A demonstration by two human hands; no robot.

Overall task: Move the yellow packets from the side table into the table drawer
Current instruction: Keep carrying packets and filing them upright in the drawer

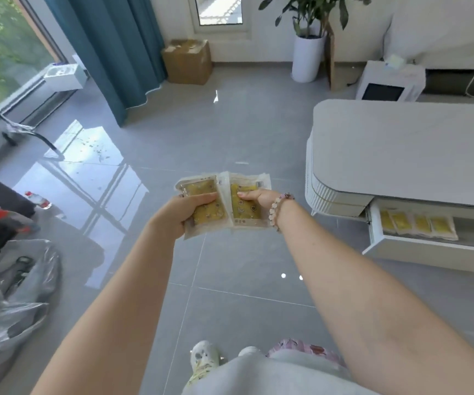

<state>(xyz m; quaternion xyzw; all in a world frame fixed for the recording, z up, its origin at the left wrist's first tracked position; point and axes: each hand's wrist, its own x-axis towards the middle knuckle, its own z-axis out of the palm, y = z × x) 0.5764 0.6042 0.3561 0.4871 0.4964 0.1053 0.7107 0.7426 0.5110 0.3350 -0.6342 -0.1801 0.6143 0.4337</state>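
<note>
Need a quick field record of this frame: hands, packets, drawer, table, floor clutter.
left hand: gripping a yellow packet, held over the floor
right hand: gripping a second yellow packet, bead bracelet on wrist
drawer: open, on the right
packets in drawer: four yellow ones in a row
table: white top, bare where visible
floor clutter: plastic bags lower left, bottle on the left

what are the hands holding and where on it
Left hand grips one yellow packet across its middle; right hand pinches another packet near its upper right side.
</note>
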